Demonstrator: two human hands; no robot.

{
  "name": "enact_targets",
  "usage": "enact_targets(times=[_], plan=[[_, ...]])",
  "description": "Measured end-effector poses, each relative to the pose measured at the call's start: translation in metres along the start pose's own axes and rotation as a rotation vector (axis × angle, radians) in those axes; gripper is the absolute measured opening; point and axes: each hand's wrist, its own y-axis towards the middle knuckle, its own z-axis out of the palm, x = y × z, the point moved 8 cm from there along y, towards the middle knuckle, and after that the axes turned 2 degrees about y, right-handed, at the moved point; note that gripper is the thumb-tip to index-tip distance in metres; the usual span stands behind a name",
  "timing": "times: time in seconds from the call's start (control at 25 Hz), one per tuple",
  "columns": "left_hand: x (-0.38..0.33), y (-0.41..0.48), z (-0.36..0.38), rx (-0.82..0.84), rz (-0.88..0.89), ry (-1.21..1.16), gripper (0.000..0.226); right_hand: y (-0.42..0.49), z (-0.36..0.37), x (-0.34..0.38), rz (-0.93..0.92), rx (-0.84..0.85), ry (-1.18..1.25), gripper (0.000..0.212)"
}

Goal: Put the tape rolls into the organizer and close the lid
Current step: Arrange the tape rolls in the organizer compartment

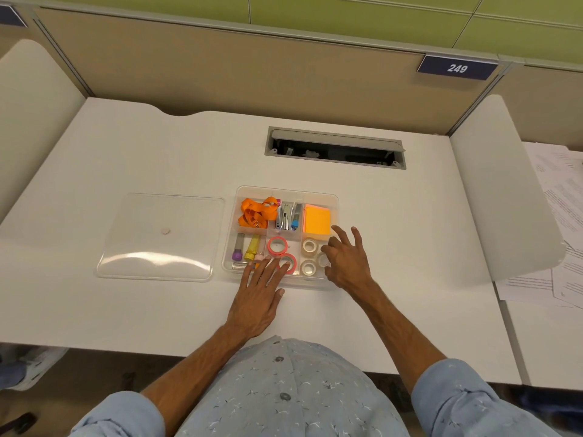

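A clear plastic organizer [333, 197] sits mid-desk with its compartments uncovered. Two pink tape rolls [277, 246] [291, 263] lie in the front middle compartment. Pale tape rolls [309, 246] [308, 268] lie in the front right compartment, and another [322, 259] is partly hidden under my right hand [347, 260]. That hand hovers over the compartment with fingers spread and its thumb at this roll. My left hand [258, 294] lies flat over the front edge, fingertips touching the nearer pink roll. The clear lid [161, 238] lies flat to the left of the organizer.
The organizer also holds an orange lanyard [255, 211], a stapler and clips [287, 216], orange sticky notes [317, 219] and markers [249, 247]. A cable hatch [336, 148] gapes behind it. White dividers flank the desk; papers [558, 222] lie at the right.
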Motion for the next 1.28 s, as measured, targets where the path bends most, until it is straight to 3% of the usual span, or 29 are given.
enact_targets(times=[0.48,0.68,0.92,1.28], plan=[[0.001,0.001,0.003,0.026,-0.008,0.005,0.061,-0.004,-0.005,0.002,0.124,-0.069,0.135,0.053],[0.001,0.000,0.002,0.021,-0.004,-0.010,0.062,-0.004,0.007,0.014,0.181,-0.013,0.254,0.053],[0.001,0.000,0.002,0.012,0.003,-0.011,0.062,-0.001,0.009,0.012,0.212,0.007,0.329,0.036],[0.001,0.000,0.000,-0.001,0.007,-0.015,0.061,0.003,0.013,0.021,0.215,0.048,0.291,0.028]])
